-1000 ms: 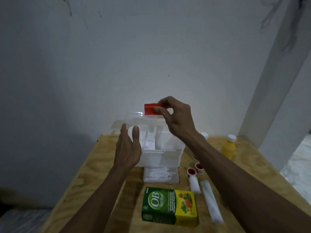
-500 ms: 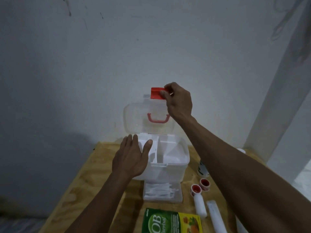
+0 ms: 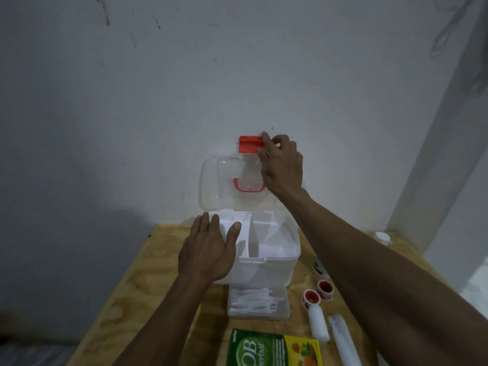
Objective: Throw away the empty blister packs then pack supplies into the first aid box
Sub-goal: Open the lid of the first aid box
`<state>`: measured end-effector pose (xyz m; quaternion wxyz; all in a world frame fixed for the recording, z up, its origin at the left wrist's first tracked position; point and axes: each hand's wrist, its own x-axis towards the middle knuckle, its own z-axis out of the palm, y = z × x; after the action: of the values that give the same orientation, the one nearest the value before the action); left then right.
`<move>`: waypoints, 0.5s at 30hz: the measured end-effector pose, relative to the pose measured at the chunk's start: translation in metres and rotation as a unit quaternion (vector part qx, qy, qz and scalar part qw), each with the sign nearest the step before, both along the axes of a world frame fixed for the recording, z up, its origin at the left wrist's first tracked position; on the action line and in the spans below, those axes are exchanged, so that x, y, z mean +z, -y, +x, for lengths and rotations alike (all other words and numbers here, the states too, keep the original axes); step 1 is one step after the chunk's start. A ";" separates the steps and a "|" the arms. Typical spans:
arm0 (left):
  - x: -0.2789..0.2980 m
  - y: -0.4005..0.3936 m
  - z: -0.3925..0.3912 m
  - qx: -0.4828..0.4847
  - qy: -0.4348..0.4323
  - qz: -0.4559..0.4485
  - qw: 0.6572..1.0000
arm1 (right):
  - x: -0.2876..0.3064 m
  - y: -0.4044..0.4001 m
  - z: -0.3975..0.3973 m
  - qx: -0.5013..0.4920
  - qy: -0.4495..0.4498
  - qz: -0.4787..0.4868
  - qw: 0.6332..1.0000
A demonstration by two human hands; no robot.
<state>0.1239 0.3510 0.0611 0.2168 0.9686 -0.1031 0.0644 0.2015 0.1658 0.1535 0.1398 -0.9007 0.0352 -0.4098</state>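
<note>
Plywood table (image 3: 137,281) at lower centre: left hand (image 3: 208,249) flat on first aid box (image 3: 274,262), right hand (image 3: 281,165) pinching its upright lid's red latch (image 3: 249,144).

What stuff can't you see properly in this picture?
Head view only:
- White bottle: mostly behind the right arm; its label cannot be read.
- Green and yellow box: cut off by the bottom edge.
- White-capped container at the table's far right: only the top shows past the arm.
- First aid box: the left hand covers its left compartment.
- Lid: the right hand, pinching the red latch, hides its right part.
</note>
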 end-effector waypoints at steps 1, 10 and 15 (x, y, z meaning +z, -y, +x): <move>0.001 0.000 0.000 -0.002 -0.002 0.001 1.000 | 0.001 0.001 -0.001 -0.007 -0.010 -0.008 1.000; -0.001 0.000 0.000 -0.004 0.002 -0.001 1.000 | 0.003 0.006 -0.020 0.004 -0.061 -0.003 0.998; -0.005 -0.002 0.005 -0.008 0.004 -0.003 1.000 | -0.003 0.007 -0.053 0.037 -0.027 0.051 0.998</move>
<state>0.1290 0.3528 0.0560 0.2201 0.9668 -0.1114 0.0669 0.1484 0.1587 0.1509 0.1995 -0.9040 0.0261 -0.3772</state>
